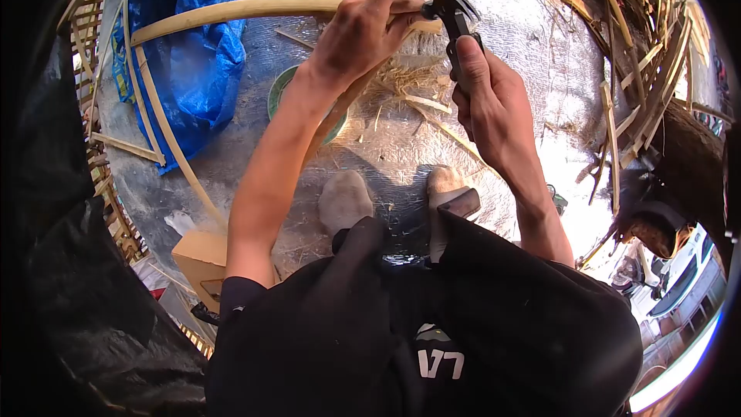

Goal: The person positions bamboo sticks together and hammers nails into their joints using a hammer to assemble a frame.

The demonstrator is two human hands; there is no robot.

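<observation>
Over silvery flooring [544, 54], the outstretched left hand [359, 31] clasps a curved strip [247, 9], the thumb-forward right hand [491, 100] a hammer [453, 19].

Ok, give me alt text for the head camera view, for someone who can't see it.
The right hand grips a hammer, its head close to the left hand, which holds a curved wooden strip. A blue tarp lies upper left, wood pieces upper right.

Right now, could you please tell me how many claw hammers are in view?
1: the claw hammer is in the right hand, its head near the left hand. Any under the blue tarp would be hidden.
</observation>
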